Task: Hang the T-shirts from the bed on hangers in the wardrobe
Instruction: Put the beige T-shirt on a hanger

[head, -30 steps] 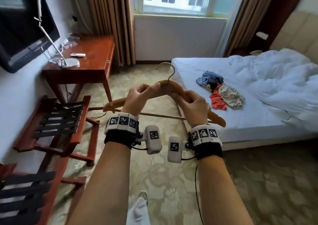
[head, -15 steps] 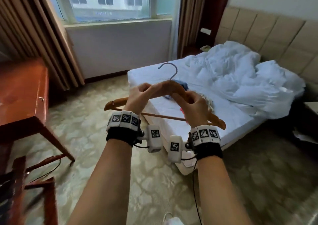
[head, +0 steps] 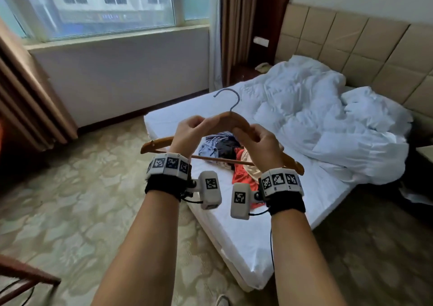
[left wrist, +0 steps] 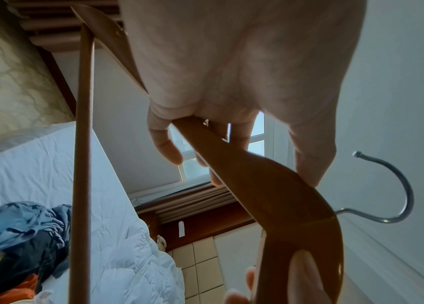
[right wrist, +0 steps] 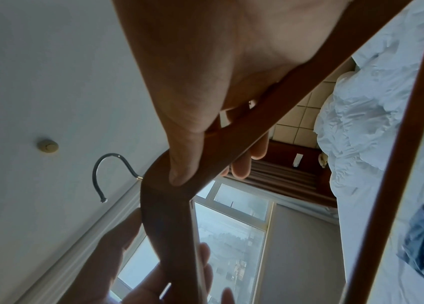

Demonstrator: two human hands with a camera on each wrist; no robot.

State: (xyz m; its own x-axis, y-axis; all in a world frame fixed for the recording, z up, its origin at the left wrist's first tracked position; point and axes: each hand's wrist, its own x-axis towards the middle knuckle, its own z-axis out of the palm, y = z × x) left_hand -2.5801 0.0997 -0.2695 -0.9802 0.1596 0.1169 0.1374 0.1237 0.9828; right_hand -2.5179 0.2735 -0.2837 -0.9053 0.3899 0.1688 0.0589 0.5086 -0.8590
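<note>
Both hands, left hand (head: 187, 134) and right hand (head: 260, 146), gripped the wooden hanger (head: 230, 120) above the T-shirts (head: 225, 145) on the bed (head: 234, 223); next, presumably, picking one up.

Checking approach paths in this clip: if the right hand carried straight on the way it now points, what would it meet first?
Probably the pile of T-shirts on the bed. The right hand, gripping the wooden hanger, points forward over the mattress towards them; depth is unclear, so it might pass above them to the duvet.

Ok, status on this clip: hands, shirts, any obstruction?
Left hand and right hand both grip wooden hanger. T-shirts heaped on bed, none picked. Nothing between.
</note>
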